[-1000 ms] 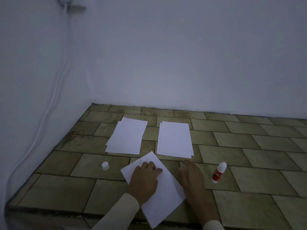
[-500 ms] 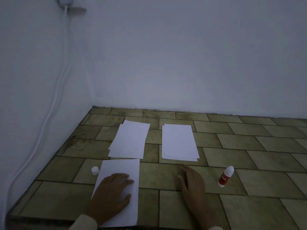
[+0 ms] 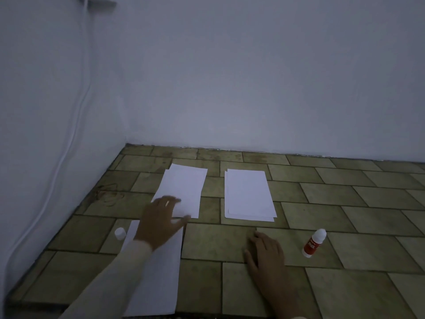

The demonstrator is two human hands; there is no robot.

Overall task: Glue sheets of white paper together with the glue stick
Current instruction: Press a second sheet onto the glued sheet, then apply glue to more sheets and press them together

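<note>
Two stacks of white paper lie on the tiled floor: a left stack (image 3: 184, 189) and a right stack (image 3: 248, 194). A single white sheet (image 3: 156, 277) lies nearer me at the left. My left hand (image 3: 161, 222) hovers with spread fingers over the near corner of the left stack, holding nothing; motion blurs its fingertips. My right hand (image 3: 266, 254) rests flat on the bare tiles. A red-and-white glue stick (image 3: 314, 242) stands uncapped to the right of that hand. Its white cap (image 3: 120, 233) sits left of the single sheet.
White walls meet in a corner at the back left. A white cable (image 3: 69, 143) runs down the left wall. The floor (image 3: 345, 199) is of olive-brown tiles and stretches off to the right.
The single sheet slid from the middle to the left and was let go. My left hand then moved forward off it toward the left stack. My right hand stayed on the floor.
</note>
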